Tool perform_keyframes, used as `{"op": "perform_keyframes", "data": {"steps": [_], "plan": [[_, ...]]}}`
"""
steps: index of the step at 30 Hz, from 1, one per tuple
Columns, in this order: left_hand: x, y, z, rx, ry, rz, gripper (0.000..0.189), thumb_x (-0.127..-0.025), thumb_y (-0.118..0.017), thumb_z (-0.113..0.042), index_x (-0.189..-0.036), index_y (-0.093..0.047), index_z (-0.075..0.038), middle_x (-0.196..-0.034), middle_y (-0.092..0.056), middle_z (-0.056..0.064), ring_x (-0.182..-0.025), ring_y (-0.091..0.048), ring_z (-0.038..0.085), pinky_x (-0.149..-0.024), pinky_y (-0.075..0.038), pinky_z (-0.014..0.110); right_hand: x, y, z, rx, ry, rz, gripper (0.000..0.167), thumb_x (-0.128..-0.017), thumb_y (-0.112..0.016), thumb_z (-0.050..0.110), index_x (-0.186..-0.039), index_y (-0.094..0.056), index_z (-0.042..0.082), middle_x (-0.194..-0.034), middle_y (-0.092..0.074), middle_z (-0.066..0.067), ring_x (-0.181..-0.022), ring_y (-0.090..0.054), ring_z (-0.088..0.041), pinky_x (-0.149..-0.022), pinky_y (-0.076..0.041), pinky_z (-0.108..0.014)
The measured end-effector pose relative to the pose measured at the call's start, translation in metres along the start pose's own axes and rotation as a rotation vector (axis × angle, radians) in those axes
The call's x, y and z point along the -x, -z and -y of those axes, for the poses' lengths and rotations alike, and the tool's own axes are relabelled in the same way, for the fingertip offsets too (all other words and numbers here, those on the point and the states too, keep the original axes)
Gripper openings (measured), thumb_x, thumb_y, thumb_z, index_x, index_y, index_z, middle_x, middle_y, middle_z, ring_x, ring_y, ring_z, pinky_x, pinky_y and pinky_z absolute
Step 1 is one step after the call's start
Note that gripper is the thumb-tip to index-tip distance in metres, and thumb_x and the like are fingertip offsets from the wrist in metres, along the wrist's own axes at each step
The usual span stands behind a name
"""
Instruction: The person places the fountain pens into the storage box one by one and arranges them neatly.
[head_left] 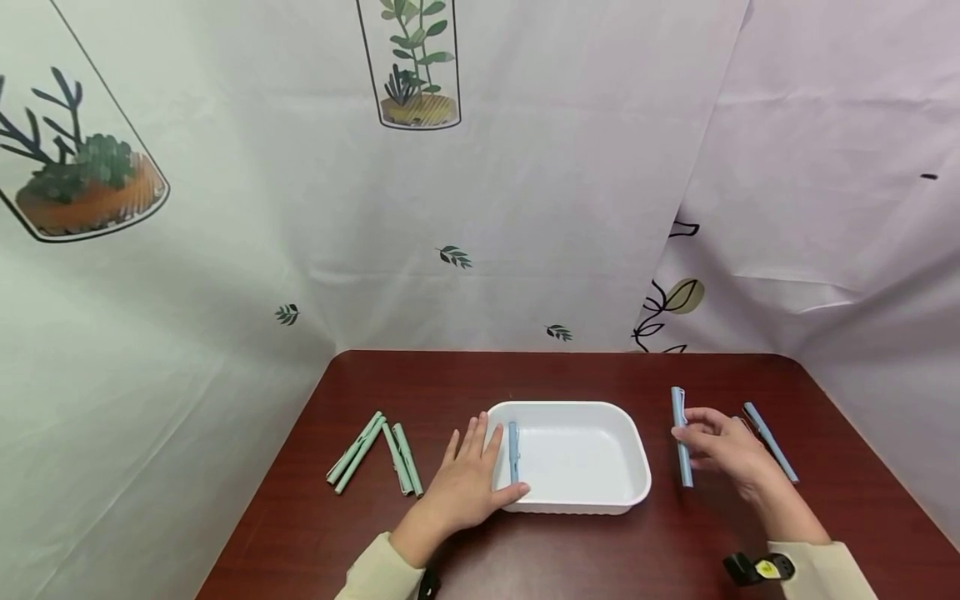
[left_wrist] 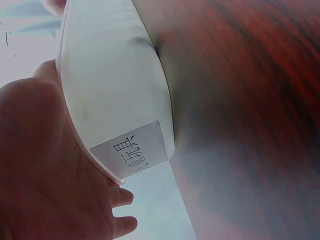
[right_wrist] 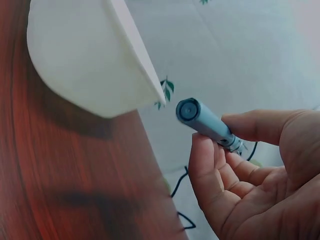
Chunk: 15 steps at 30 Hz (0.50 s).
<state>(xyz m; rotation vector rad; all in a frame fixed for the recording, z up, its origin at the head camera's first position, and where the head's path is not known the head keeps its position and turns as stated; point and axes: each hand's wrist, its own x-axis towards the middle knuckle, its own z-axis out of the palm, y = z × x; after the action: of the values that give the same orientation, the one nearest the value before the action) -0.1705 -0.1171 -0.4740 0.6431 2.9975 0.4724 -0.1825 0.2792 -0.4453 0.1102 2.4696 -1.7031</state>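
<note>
My right hand point(head_left: 723, 450) pinches a light blue pen point(head_left: 681, 437) between thumb and fingers, to the right of the white tray point(head_left: 585, 504). In the right wrist view the pen point(right_wrist: 212, 125) points its round end at the camera, with its clip near the fingers. My left hand point(head_left: 465, 483) rests with spread, straight fingers on the tray's left rim, thumb over the front corner. Inside the tray, along its left side, lies another blue pen point(head_left: 513, 450). The left wrist view shows the palm point(left_wrist: 45, 165) against the tray's outer wall point(left_wrist: 110, 75), which bears a label.
Several light green pens point(head_left: 356, 452) lie in two groups left of the tray. One more blue pen point(head_left: 772, 443) lies right of my right hand. The dark red table point(head_left: 585, 567) ends at a printed white curtain point(head_left: 525, 208) behind it.
</note>
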Motion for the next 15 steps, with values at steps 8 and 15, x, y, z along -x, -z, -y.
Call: {"op": "perform_keyframes", "data": {"steps": [8,15], "plan": [[0.000,-0.001,0.000,-0.015,0.001,0.002,0.096,-0.093,-0.053,-0.070,-0.159,-0.029,-0.005,-0.167,-0.013,0.022,-0.155,-0.013,0.037,-0.122,-0.014,0.059,0.003,-0.013,0.013,-0.021,0.005,0.015,0.055,-0.097,-0.068,0.020,-0.136,-0.042,-0.010,-0.098,-0.066,-0.006,-0.079,-0.064,-0.017,-0.071,-0.060,-0.033],[0.000,-0.002,0.000,-0.030,-0.001,-0.001,0.096,-0.093,-0.052,-0.071,-0.160,-0.029,-0.006,-0.167,-0.013,0.022,-0.155,-0.013,0.037,-0.123,-0.014,0.058,0.005,-0.026,0.020,-0.079,0.016,0.041,0.054,-0.096,-0.068,0.014,-0.135,-0.041,-0.011,-0.094,-0.066,-0.004,-0.078,-0.064,-0.016,-0.071,-0.060,-0.034]]}}
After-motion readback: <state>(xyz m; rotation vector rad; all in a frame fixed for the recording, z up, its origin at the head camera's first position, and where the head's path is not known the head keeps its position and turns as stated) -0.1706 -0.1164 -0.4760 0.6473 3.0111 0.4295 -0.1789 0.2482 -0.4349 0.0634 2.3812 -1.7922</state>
